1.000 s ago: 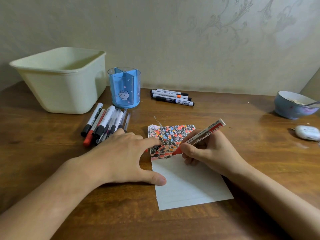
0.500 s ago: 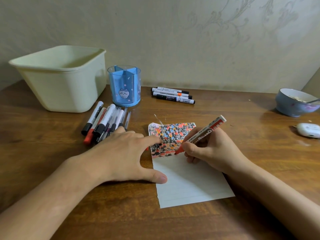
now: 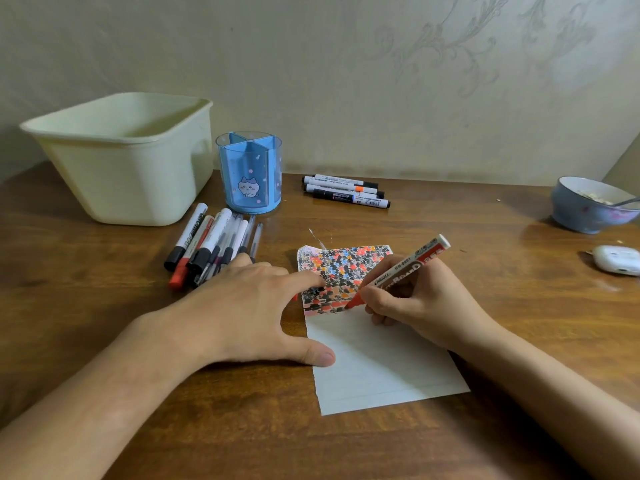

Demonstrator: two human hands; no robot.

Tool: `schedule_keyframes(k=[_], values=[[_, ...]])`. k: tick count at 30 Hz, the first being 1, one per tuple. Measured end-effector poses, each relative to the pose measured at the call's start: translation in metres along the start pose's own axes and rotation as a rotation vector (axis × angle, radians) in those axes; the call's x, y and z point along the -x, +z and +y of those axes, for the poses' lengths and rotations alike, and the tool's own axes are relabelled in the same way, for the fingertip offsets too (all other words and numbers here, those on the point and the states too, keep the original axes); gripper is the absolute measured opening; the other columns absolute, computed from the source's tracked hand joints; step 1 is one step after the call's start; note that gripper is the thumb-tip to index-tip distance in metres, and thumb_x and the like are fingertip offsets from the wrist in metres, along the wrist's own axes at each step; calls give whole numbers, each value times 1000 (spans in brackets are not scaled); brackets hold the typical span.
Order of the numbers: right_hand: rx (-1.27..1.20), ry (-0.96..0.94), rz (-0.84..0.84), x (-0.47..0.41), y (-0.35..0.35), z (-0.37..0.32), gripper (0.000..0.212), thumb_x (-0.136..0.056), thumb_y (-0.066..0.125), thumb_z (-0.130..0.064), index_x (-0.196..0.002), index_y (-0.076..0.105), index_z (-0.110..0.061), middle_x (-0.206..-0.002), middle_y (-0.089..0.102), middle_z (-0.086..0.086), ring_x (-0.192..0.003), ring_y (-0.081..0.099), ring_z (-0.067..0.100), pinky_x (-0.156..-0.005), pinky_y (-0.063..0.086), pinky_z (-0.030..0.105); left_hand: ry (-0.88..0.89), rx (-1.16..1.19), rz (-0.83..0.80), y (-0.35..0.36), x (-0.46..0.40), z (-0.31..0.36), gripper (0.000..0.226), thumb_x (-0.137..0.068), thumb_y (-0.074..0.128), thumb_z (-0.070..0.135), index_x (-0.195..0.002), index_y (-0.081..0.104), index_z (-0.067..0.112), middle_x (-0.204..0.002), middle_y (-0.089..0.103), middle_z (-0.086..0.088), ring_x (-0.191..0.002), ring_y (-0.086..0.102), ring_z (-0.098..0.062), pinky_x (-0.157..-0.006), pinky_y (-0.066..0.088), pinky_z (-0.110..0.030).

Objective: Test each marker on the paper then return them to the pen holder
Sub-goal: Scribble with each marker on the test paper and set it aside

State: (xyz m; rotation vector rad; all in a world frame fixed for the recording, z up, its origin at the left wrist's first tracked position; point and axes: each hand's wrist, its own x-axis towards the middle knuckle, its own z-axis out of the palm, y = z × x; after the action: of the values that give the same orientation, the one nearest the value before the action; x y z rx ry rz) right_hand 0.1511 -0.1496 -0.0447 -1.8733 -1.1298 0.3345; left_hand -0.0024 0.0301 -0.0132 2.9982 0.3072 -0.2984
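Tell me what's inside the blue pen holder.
The blue pen holder shows only its dividers through the clear wall and open top; no marker is visible inside. The floors of the rear compartments are hidden by the dividers.

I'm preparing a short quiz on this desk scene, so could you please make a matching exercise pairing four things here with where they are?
Things:
1. red marker
2. pen holder
3. bowl
4. left hand

Places:
A. far right of the table, with a spoon in it
B. pressing down the left edge of the paper
C. beside the cream tub, with no markers showing in it
D. gripped in the right hand, tip on the paper

Pairs: 1-D, 2-C, 3-A, 4-B
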Motion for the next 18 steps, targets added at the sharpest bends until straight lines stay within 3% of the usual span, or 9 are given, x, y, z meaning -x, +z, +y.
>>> schedule_keyframes(k=[5, 9, 12, 18], values=[[23, -3, 15, 0, 0, 1, 5, -91, 68, -12, -86, 68, -11, -71, 74, 5, -64, 73, 20, -64, 62, 35, 1, 2, 1, 1, 0, -1, 101, -62, 42, 94, -149, 17, 49, -137, 46, 17, -99, 26, -6, -102, 26, -30], [36, -9, 5, 0, 1, 0, 3, -89, 71, -14, -87, 69, -13, -71, 74, 1, -65, 73, 17, -64, 61, 30, 3, -4, 4, 1, 1, 0, 101, -63, 43, 93, -150, 17, 48, -139, 46, 16, -111, 36, -9, -102, 26, -30], [28, 13, 26, -1, 1, 1, 7, -90, 69, -15, -85, 68, -11, -70, 74, 4, -64, 73, 20, -64, 62, 36, 4, -7, 10, 1, 0, 0, 101, -62, 41, 94, -149, 17, 48, -140, 46, 17, -121, 39, -11, -104, 26, -31], [26, 8, -1, 0, 1, 0, 4, -88, 70, -15, -86, 69, -12, -72, 74, 4, -65, 73, 19, -64, 62, 33, -1, 9, -1, 0, 1, 0, 101, -63, 43, 94, -150, 17, 48, -140, 46, 16, -119, 38, -12, -105, 27, -32]])
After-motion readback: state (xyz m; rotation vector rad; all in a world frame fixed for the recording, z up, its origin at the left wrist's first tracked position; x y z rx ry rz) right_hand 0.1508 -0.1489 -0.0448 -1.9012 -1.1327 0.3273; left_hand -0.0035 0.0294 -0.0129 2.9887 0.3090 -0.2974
